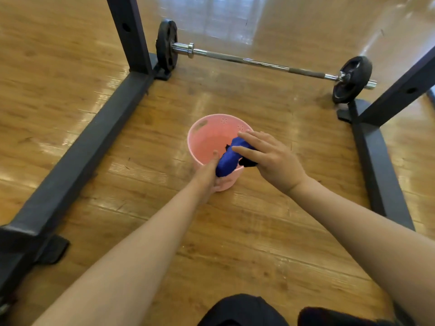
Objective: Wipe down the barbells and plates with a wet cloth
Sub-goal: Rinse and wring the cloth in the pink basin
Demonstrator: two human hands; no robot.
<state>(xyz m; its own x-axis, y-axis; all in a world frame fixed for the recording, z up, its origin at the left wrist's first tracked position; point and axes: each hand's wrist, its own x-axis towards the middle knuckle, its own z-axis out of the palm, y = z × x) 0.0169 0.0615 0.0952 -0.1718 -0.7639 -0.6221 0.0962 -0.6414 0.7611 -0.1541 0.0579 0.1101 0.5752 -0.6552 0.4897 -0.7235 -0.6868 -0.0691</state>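
Observation:
A twisted blue cloth (227,160) is held over a pink bucket (207,135) on the wooden floor. My left hand (209,174) grips the cloth's near end at the bucket's front rim. My right hand (270,158) grips its far end, fingers curled over it. Beyond the bucket a steel barbell (259,63) lies across the floor. A black plate (166,47) sits on its left end and another black plate (352,78) on its right end.
A dark steel rack frames the spot: a floor rail (77,156) and upright (128,31) on the left, a floor rail (376,165) and slanted post on the right. My dark-clothed knees (244,311) show at the bottom edge.

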